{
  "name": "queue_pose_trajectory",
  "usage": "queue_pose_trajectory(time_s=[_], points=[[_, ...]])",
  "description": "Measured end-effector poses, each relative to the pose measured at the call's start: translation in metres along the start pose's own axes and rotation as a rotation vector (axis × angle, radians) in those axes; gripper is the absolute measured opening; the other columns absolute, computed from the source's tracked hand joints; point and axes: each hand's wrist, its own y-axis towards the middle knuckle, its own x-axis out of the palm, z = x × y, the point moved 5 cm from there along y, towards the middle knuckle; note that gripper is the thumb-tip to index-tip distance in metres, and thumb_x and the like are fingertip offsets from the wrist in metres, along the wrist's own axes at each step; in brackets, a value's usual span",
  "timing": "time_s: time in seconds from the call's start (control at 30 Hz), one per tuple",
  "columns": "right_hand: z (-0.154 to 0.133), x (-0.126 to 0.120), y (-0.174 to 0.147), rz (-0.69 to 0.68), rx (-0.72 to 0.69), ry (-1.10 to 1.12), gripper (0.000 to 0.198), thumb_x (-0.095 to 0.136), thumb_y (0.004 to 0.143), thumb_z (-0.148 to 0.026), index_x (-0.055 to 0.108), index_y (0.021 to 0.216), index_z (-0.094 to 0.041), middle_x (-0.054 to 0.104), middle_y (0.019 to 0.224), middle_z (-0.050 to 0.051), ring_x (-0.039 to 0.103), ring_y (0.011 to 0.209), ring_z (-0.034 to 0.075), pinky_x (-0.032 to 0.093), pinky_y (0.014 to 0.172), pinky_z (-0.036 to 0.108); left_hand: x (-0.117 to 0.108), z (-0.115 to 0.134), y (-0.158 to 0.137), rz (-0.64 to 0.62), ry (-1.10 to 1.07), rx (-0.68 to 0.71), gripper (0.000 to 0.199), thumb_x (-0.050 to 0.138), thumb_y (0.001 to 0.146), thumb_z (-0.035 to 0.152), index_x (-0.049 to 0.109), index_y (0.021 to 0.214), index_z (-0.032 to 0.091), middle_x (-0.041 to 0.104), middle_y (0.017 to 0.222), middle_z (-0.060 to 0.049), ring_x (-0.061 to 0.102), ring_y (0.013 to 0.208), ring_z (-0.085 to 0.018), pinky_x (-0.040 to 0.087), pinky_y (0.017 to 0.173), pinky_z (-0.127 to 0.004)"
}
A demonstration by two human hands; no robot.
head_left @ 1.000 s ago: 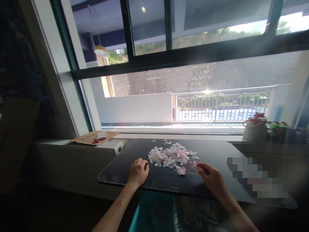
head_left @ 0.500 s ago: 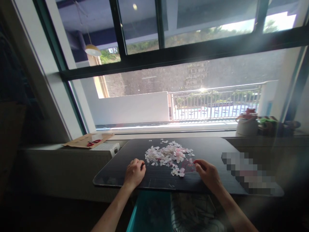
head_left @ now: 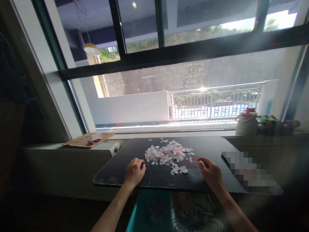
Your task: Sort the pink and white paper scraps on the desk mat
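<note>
A loose pile of small white and pink paper scraps (head_left: 166, 154) lies on the dark tabletop (head_left: 116, 167), with a few bits set apart at its near right side. My right hand (head_left: 211, 172) is closed, thumb and fingers pinching the edge of a thin see-through sheet with pinkish-red marks (head_left: 192, 163). That sheet stretches left from my fingertips, just beside the scraps; whether it is a bag or a single film I cannot tell. Left of the pile, my left hand (head_left: 135, 172) rests on the table with its fingers curled in, and nothing shows in it.
A blurred-out object (head_left: 248, 172) lies on the table's right end. Red-handled scissors (head_left: 93, 142) sit on brown paper (head_left: 79, 140) on the left ledge. At the right of the sill stands a white pot (head_left: 246, 125). A teal bin (head_left: 152, 209) is below the table edge.
My right hand has moved slightly right, drawing the see-through sheet away from the near scraps. My left hand stays where it was.
</note>
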Motion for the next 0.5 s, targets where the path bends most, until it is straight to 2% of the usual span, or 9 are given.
queue_pose_trajectory(time_s=[0.17, 0.27, 0.5], points=[[-0.0011, 0.003, -0.0001, -0.063, -0.033, 0.044, 0.029, 0.044, 0.074, -0.037, 0.068, 0.076, -0.02, 0.069, 0.066, 0.002, 0.063, 0.065, 0.02, 0.044, 0.063, 0.027, -0.0006, 0.0008, 0.0003, 0.008, 0.009, 0.003, 0.022, 0.044, 0.083, 0.026, 0.064, 0.089, 0.018, 0.06, 0.091, -0.007, 0.055, 0.091, -0.022, 0.043, 0.08, -0.034], [-0.001, 0.0009, -0.0004, -0.051, -0.017, 0.086, 0.029, 0.044, 0.073, -0.037, 0.067, 0.075, -0.019, 0.066, 0.062, 0.001, 0.061, 0.062, 0.019, 0.044, 0.061, 0.026, -0.002, 0.0016, -0.0003, 0.004, 0.005, 0.006, 0.022, 0.044, 0.083, 0.026, 0.064, 0.089, 0.018, 0.06, 0.091, -0.007, 0.055, 0.091, -0.022, 0.044, 0.08, -0.034], [0.0022, -0.0022, 0.0003, -0.016, 0.051, 0.048, 0.03, 0.043, 0.074, -0.037, 0.067, 0.079, -0.02, 0.07, 0.073, 0.004, 0.063, 0.072, 0.022, 0.043, 0.068, 0.029, -0.0032, 0.0024, -0.0002, -0.01, -0.002, -0.004, 0.023, 0.043, 0.083, 0.026, 0.064, 0.089, 0.018, 0.06, 0.091, -0.007, 0.055, 0.091, -0.022, 0.044, 0.079, -0.033]])
